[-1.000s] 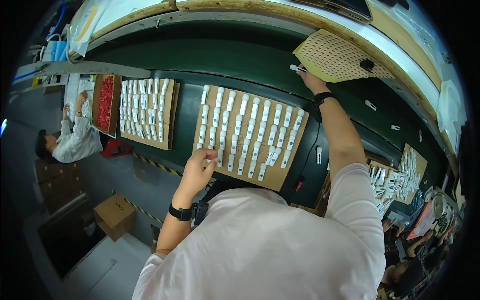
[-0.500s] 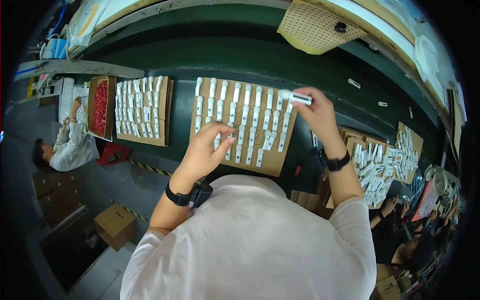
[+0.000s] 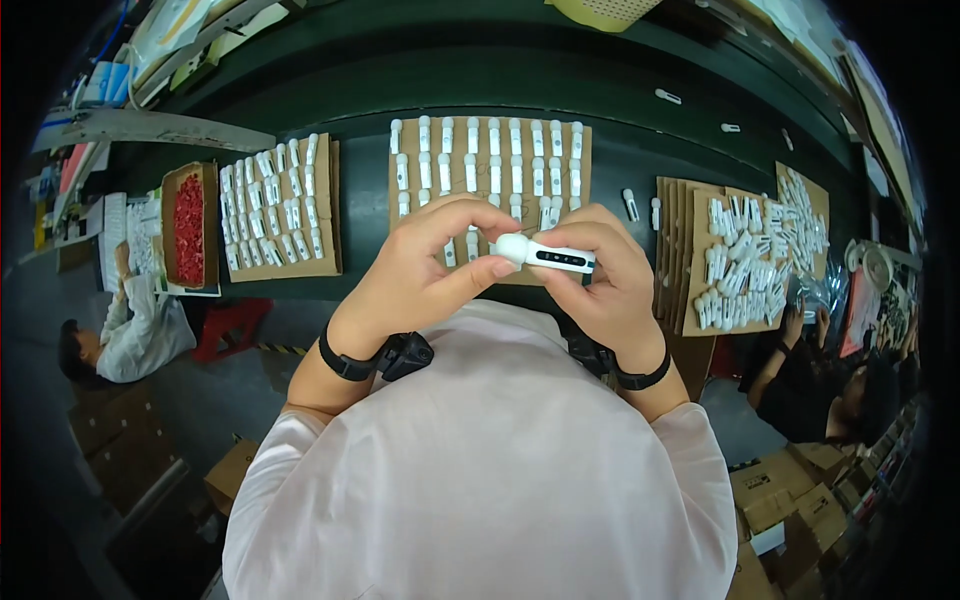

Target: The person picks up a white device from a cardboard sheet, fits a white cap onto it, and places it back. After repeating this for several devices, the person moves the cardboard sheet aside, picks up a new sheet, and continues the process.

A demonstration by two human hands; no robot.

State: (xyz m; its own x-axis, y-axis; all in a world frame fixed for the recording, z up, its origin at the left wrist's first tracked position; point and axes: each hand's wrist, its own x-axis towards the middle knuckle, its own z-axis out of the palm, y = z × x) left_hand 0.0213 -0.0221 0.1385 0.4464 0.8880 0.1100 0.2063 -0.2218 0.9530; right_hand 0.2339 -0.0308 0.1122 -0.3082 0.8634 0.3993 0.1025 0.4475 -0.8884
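A small white wand massager (image 3: 563,258) with a round head and a black button panel is held level between my hands, over the near edge of a cardboard sheet (image 3: 459,175). My right hand (image 3: 618,288) grips its handle from the right, fingers closed around the end. At the other end, my left hand (image 3: 405,262) pinches the round head between thumb and fingers. On the sheet, rows of similar white wands (image 3: 473,136) lie with their heads pointing away from me. My hands and forearms hide part of the nearest rows.
Left, another cardboard sheet (image 3: 328,240) of wands lies beside a box of red pieces (image 3: 189,225). Right are loose wands (image 3: 630,205) and a heaped pile (image 3: 743,260) on cardboard. A person (image 3: 140,330) sits far left; another (image 3: 820,395) works at right.
My right hand has come in from the right side of the sheet with the massager. My left hand, empty before, now grips its round head. The view has shifted.
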